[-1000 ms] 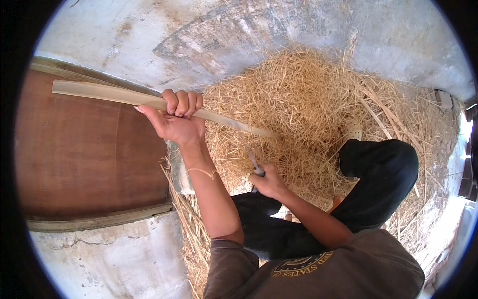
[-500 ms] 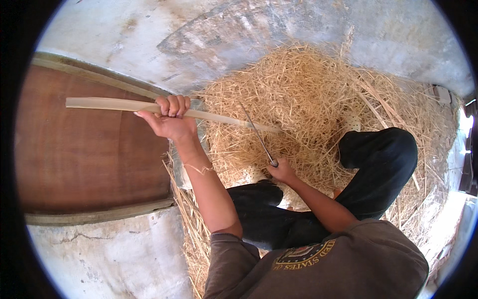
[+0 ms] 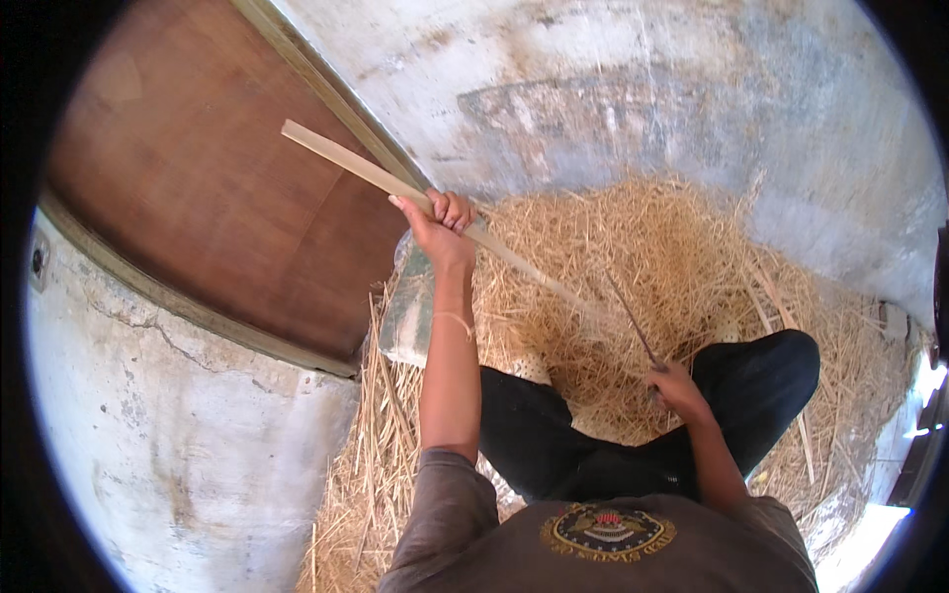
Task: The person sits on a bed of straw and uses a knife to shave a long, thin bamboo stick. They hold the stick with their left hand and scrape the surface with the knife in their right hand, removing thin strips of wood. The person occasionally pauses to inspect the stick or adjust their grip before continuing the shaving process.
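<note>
the left hand [image 3: 447, 219] grips the pale strip [image 3: 358, 168], which slants from ten o'clock toward four; the knife [image 3: 634, 323], clasped in the right hand [image 3: 680, 392], has swung off it, pointing to eleven, so its blade seems idle just now.

The left arm [image 3: 451, 376] stretches forward, left fingers [image 3: 454, 211] curled, right fingers [image 3: 669, 381] clenched lower.

Dark brown short-sleeved shirt [image 3: 554, 565] at lower centre, round gold-and-red emblem [image 3: 610, 532], black trousers [image 3: 763, 381], thin pale band [image 3: 455, 316] around left forearm [image 3: 450, 390]
</note>
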Demonstrator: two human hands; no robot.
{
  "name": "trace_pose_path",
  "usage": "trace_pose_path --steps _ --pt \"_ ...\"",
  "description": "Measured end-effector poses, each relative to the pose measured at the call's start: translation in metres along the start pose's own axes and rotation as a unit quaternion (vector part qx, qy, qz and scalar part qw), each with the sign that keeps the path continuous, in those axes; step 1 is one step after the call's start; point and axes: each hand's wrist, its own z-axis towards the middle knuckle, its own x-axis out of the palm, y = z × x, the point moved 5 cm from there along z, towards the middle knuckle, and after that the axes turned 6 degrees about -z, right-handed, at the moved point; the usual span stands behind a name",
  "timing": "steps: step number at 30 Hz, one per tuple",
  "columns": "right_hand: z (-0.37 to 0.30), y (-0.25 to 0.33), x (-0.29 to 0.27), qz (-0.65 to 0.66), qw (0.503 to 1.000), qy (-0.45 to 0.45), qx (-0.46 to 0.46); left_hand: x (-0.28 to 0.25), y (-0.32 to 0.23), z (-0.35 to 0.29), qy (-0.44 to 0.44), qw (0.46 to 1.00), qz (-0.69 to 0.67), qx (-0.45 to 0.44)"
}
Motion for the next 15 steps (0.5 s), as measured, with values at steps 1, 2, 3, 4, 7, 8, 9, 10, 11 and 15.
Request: trace_pose_path --steps 1,2,3,4,7,8,9,10,11,15 --pt "-0.028 0.015 -0.016 -0.020 0.998 -0.023 -0.049 0.010 -0.018 -0.006 0.010 1.000 -0.011 -0.006" --pt "-0.060 0.025 -0.031 -0.039 0.994 -0.048 -0.092 0.022 -0.037 -0.010 0.026 0.999 -0.001 0.019" --pt "-0.095 0.033 -0.049 -0.045 0.984 -0.125 -0.117 0.032 -0.051 -0.017 0.037 0.999 0.006 0.039" --pt "-0.127 0.035 -0.064 -0.047 0.969 -0.200 -0.137 0.042 -0.062 -0.026 0.047 0.997 0.017 0.055" --pt "-0.188 -0.012 -0.135 -0.013 0.888 -0.433 -0.153 0.083 -0.089 -0.039 0.075 0.992 -0.020 0.100" --pt "-0.198 -0.042 -0.164 -0.007 0.857 -0.492 -0.153 0.086 -0.094 -0.040 0.072 0.989 -0.045 0.120" --pt "-0.203 -0.059 -0.179 0.012 0.859 -0.490 -0.150 0.089 -0.102 -0.041 0.068 0.985 -0.067 0.143" --pt "-0.208 -0.074 -0.192 0.031 0.859 -0.490 -0.148 0.093 -0.108 -0.042 0.065 0.980 -0.092 0.165" --pt "-0.206 -0.097 -0.202 0.026 0.851 -0.517 -0.090 0.093 -0.113 -0.043 0.013 0.977 -0.113 0.179" --pt "-0.201 -0.279 -0.241 -0.170 0.810 -0.560 0.029 0.088 -0.098 -0.048 -0.033 0.948 -0.256 0.186"
